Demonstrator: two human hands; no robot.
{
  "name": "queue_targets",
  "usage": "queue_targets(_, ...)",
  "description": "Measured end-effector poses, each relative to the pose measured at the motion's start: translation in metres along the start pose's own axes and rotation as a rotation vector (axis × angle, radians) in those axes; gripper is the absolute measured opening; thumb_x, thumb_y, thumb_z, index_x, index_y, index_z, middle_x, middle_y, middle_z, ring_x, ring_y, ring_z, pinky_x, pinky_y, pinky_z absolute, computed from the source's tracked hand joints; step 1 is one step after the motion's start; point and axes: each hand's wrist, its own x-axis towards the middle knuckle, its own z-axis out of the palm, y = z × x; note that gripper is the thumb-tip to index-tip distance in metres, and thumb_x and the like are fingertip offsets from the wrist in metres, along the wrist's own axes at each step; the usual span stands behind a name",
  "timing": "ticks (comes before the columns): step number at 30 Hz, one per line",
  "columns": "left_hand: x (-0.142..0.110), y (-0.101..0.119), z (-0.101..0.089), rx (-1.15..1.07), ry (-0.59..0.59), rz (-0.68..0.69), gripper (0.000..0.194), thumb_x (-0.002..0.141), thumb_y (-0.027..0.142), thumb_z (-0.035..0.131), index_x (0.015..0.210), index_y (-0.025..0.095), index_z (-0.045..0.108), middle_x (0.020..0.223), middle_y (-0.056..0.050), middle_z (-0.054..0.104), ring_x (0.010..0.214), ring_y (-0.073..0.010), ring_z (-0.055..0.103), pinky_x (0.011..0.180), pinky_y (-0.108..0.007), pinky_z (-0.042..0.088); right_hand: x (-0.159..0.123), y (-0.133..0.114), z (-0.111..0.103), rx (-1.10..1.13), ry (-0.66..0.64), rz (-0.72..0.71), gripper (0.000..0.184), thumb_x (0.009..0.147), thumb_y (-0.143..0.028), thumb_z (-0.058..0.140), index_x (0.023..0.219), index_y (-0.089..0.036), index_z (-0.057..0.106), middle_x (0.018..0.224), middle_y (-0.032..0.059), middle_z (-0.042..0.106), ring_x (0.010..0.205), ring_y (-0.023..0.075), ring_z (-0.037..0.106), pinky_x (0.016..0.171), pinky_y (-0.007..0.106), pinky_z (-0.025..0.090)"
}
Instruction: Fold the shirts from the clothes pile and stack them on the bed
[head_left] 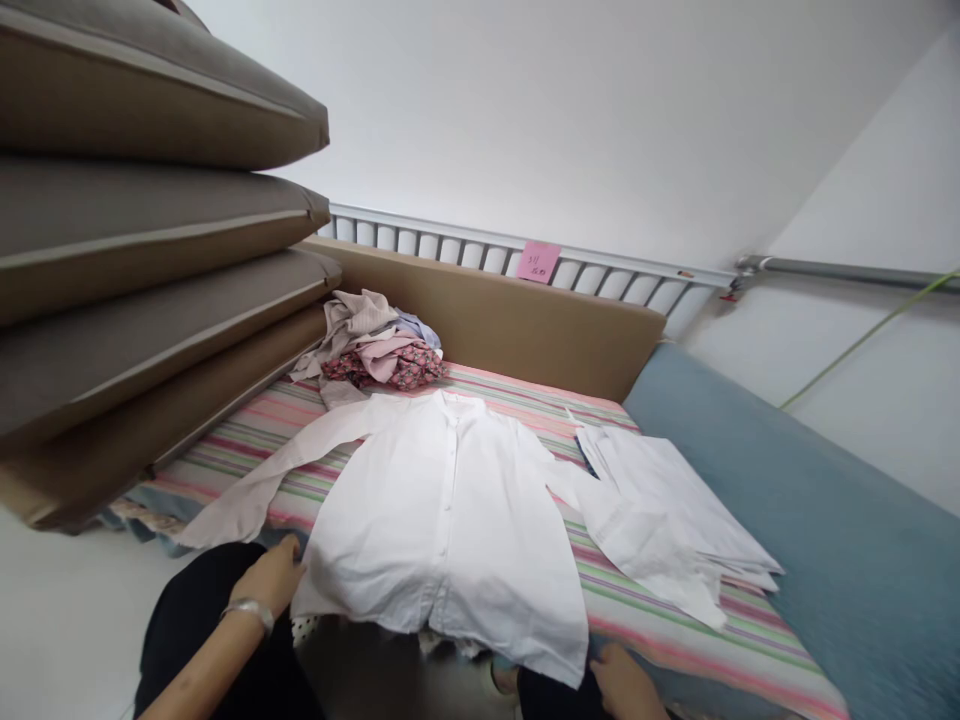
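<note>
A white button-up shirt [450, 510] lies spread out front side up, its sleeves stretched to both sides and its hem hanging over the near edge of the bed. My left hand [274, 577], with a silver bangle on the wrist, is closed at the shirt's lower left side edge. At the lower right corner of the hem, my right hand [626, 685] has its fingers bent against the fabric; its fingertips are partly hidden. The right sleeve's cuff rests beside a stack of folded white clothes [660, 480].
The shirt lies on a striped bedsheet [525, 385]. Rumpled clothes [390, 345] are heaped at the back left, beside tall stacked cushions [150, 220]. Behind stands a brown padded board [525, 320], with a white radiator [427, 240] bearing a pink note [538, 262]. A blue surface [750, 450] slopes along the right.
</note>
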Motion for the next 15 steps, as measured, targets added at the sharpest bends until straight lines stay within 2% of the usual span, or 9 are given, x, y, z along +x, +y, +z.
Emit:
queue_targets(3, 0.003, 0.018, -0.003, 0.028, 0.238, 0.227, 0.030, 0.082, 0.034, 0.045, 0.102, 0.013, 0.054, 0.101, -0.015, 0.062, 0.099, -0.0257, 0.058, 0.090, -0.035, 0.040, 0.003, -0.020, -0.010, -0.121, 0.207, -0.156, 0.034, 0.068, -0.039, 0.043, 0.088, -0.017, 0.059, 0.097, 0.0175, 0.064, 0.097, 0.0333, 0.058, 0.086, 0.048, 0.043)
queue_targets(6, 0.009, 0.054, 0.011, -0.007, 0.333, 0.424, 0.040, 0.086, 0.038, 0.041, 0.114, 0.012, 0.052, 0.118, -0.015, 0.056, 0.113, -0.0244, 0.050, 0.100, -0.035, 0.035, 0.000, -0.058, 0.009, -0.136, 0.346, -0.429, 0.052, 0.078, -0.047, 0.033, 0.110, -0.011, 0.053, 0.120, 0.0188, 0.054, 0.116, 0.0301, 0.047, 0.099, 0.044, 0.035)
queue_targets(9, 0.023, 0.090, 0.035, 0.005, 0.315, 0.568, 0.043, 0.087, 0.039, 0.041, 0.123, 0.016, 0.049, 0.132, -0.011, 0.047, 0.126, -0.0241, 0.037, 0.104, -0.037, 0.032, -0.003, -0.097, 0.051, -0.147, 0.317, -0.655, 0.056, 0.083, -0.049, 0.033, 0.121, -0.011, 0.048, 0.133, 0.0151, 0.044, 0.126, 0.0254, 0.036, 0.106, 0.041, 0.028)
queue_targets(11, 0.037, 0.101, 0.046, 0.057, 0.295, 0.575, 0.043, 0.088, 0.037, 0.040, 0.125, 0.018, 0.048, 0.135, -0.009, 0.044, 0.129, -0.0258, 0.033, 0.104, -0.042, 0.031, 0.000, -0.110, 0.077, -0.229, 0.245, -0.730, 0.055, 0.085, -0.048, 0.033, 0.127, -0.014, 0.044, 0.138, 0.0114, 0.038, 0.130, 0.0241, 0.030, 0.107, 0.042, 0.026)
queue_targets(13, 0.053, 0.099, 0.050, 0.131, 0.289, 0.551, 0.041, 0.089, 0.034, 0.038, 0.125, 0.020, 0.050, 0.135, -0.008, 0.044, 0.129, -0.0270, 0.033, 0.104, -0.046, 0.029, 0.009, -0.106, 0.093, -0.340, 0.194, -0.734, 0.055, 0.086, -0.048, 0.032, 0.130, -0.018, 0.043, 0.140, 0.0083, 0.036, 0.131, 0.0245, 0.028, 0.107, 0.045, 0.025)
queue_targets(15, 0.068, 0.086, 0.048, 0.204, 0.303, 0.558, 0.040, 0.089, 0.033, 0.037, 0.125, 0.023, 0.050, 0.136, -0.006, 0.044, 0.128, -0.0263, 0.033, 0.105, -0.047, 0.027, 0.023, -0.089, 0.095, -0.442, 0.228, -0.675, 0.056, 0.085, -0.050, 0.032, 0.130, -0.019, 0.043, 0.140, 0.0071, 0.036, 0.132, 0.0255, 0.027, 0.106, 0.048, 0.023)
